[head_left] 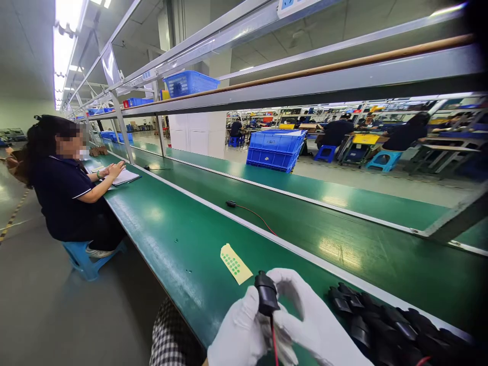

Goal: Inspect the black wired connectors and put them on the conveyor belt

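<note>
A black cylindrical part with a red wire [267, 296] is held up over the near edge of the green bench, its wire hanging down. My left hand [238, 330], in a white glove, grips it from the left with the thumb against its side. From the right, my right hand [308, 315], gloved too, curls its index finger to the top of the part and its thumb near the bottom. Just beyond the hands lies a yellowish sheet of green dot stickers [234, 264]. A pile of similar black parts [381, 323] sits to the right of my right hand.
Another black part with a red wire [231, 204] lies on the green strip [198, 180] past the white rail. A seated co-worker [61, 178] is at the left with an open notebook [125, 176]. Blue crates [272, 150] stand beyond; a shelf [305, 84] runs overhead.
</note>
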### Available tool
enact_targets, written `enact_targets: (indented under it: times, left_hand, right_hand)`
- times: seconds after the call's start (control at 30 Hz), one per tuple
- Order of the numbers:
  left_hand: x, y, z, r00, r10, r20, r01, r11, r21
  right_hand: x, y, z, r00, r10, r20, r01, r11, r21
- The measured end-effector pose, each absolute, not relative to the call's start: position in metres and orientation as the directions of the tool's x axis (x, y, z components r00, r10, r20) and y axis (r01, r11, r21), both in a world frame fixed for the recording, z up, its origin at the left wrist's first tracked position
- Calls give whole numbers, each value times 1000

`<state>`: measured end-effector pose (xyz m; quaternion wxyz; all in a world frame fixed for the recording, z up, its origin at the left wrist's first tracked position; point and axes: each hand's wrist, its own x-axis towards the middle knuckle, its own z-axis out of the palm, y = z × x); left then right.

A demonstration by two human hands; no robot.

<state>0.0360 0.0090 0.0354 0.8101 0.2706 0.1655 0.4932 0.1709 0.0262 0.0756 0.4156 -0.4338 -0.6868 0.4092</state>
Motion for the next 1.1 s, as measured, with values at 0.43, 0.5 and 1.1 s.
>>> enact_targets:
  times: [0.43,0.5,1.1]
  left_hand:
    - [-1,5,58,273,901,337,55,-364,930]
    - [0,3,57,297,885,358,67,-393,917]
    - [24,6,27,614,789,-18,-704,558,439]
  right_hand:
    - [183,13,85,-414,734,539,416,679,-605]
    - [180,12,86,-424,737,526,400,674,-621]
    - [174,24,90,-427,904,-1,171,79,-982]
